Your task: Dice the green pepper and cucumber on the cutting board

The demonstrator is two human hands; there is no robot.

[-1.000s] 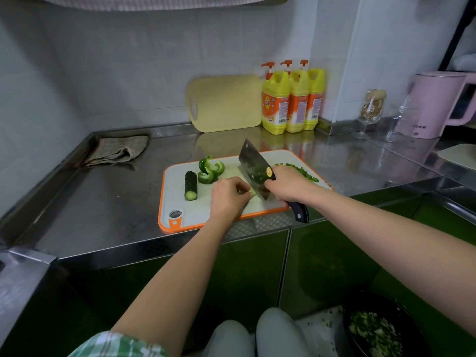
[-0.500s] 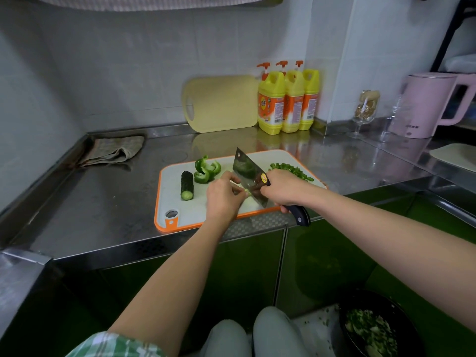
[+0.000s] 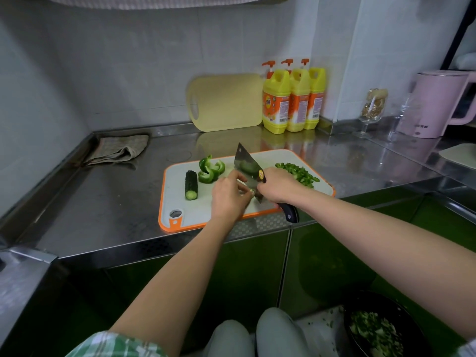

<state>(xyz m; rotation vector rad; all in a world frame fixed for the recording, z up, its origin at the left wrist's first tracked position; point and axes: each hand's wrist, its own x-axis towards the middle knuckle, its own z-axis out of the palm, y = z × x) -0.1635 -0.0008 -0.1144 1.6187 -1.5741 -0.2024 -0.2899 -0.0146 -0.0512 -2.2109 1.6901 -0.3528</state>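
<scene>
yellow bottles (image 3: 293, 99), pink kettle (image 3: 435, 104) stand behind cutting board (image 3: 177, 199).

Two cutting boards: one white plastic board with an orange rim (image 3: 177, 202) and one pale yellow plastic board (image 3: 226, 101). Three yellow detergent bottles with orange pumps (image 3: 276, 101). One steel cleaver with a black handle (image 3: 244, 163). One dark green cucumber stub (image 3: 191, 184). A few curled green pepper strips (image 3: 210, 170), which overlap too much to count exactly. One heap of diced green pepper (image 3: 298, 173). One small pale-green piece (image 3: 252, 191) at the blade. One folded beige cloth (image 3: 118, 149). One pink kettle (image 3: 435, 104). Two clear stemmed glasses (image 3: 371, 109). One black bowl of chopped greens (image 3: 360, 305). Two hands: left hand (image 3: 229, 194), right hand (image 3: 278, 186).
</scene>
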